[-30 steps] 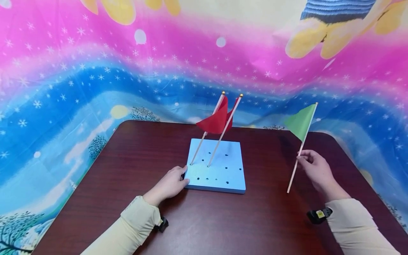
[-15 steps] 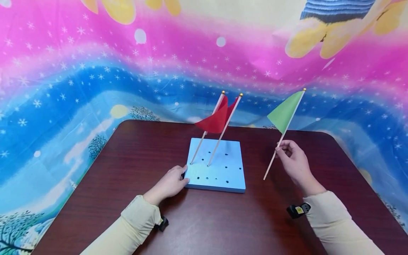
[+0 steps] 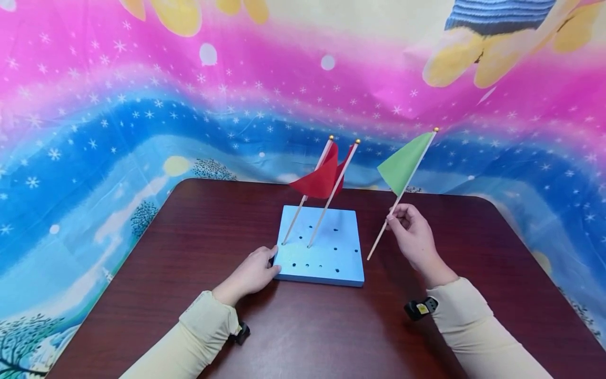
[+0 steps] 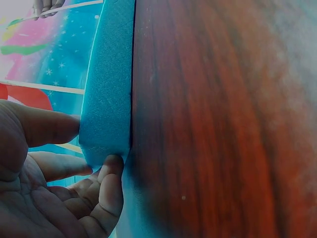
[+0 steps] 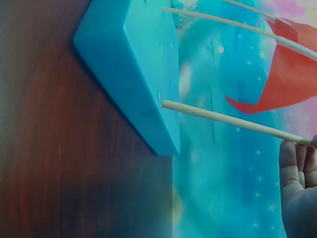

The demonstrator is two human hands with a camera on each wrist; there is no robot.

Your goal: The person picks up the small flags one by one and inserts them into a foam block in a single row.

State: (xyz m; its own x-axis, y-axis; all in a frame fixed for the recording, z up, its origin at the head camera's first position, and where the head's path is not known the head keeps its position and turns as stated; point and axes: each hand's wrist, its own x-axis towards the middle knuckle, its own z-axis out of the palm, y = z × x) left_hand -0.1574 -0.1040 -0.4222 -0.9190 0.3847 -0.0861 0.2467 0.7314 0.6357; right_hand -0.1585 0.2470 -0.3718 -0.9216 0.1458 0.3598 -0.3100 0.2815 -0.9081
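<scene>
A light-blue square board (image 3: 347, 221) with several small holes lies on the table. Two red flags (image 3: 316, 180) on thin wooden sticks lean up and right from holes in its left half. My left hand (image 3: 251, 271) holds the board's left side near the front corner, thumb and fingers against its edges in the left wrist view. To the right of the board, my right hand (image 3: 416, 239) pinches the stick of a green triangular flag (image 3: 404, 160). That stick (image 5: 223, 118) slants, its bare lower end apart from the board and above the table. The green cloth is outside the right wrist view.
The dark brown table (image 3: 293, 337) has rounded far corners. Behind it hangs a colourful cloth backdrop (image 3: 265, 89) with snowflakes. A black device (image 3: 420, 309) sits at the right wrist, and another (image 3: 240, 333) at the left. Several open holes show across the board's top.
My right hand has carried the green flag leftward and slightly up, from the table's right side to close beside the board. The left hand, board and red flags stay in place.
</scene>
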